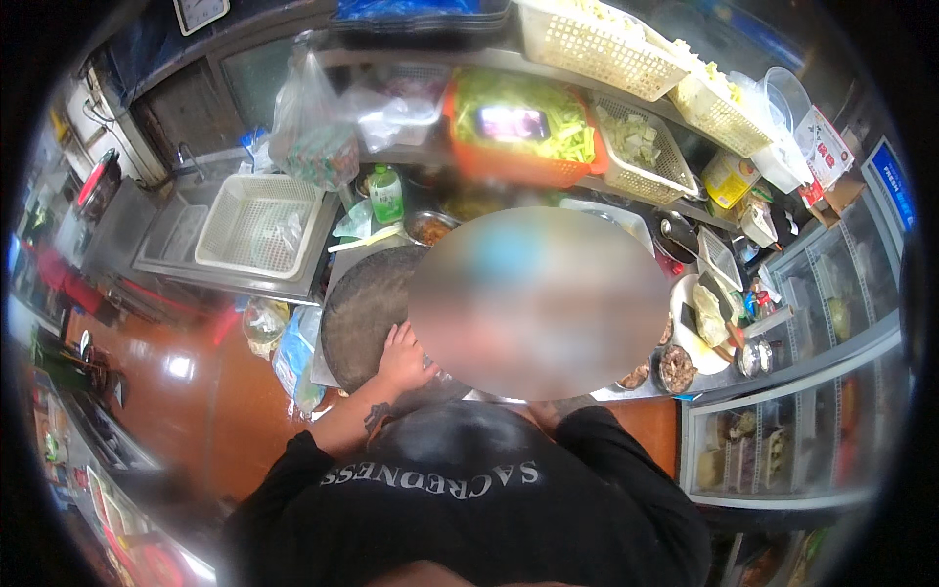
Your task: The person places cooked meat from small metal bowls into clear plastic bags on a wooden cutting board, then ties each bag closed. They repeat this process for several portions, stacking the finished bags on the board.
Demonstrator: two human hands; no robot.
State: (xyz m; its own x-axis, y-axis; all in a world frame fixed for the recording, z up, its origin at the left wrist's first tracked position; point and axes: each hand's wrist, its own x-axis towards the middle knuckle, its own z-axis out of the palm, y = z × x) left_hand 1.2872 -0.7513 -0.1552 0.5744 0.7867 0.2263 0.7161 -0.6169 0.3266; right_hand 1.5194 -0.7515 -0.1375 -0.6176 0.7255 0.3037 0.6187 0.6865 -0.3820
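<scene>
My left hand rests on the near right part of a round dark chopping block, and the blurred oval hides some of its fingertips. The visible fingers lie close together, and whether something is under them cannot be told. My right forearm runs up to the lower edge of the same blurred patch, which covers my right hand. That patch also hides the middle of the counter. Behind the block are a metal bowl of reddish-brown food and a green plastic bottle.
Metal bowls of meat and a white round board bearing a cleaver are at the right. A white basket stands by the sink at left. Above the counter, a shelf holds an orange tub of cut greens, a lit phone and baskets.
</scene>
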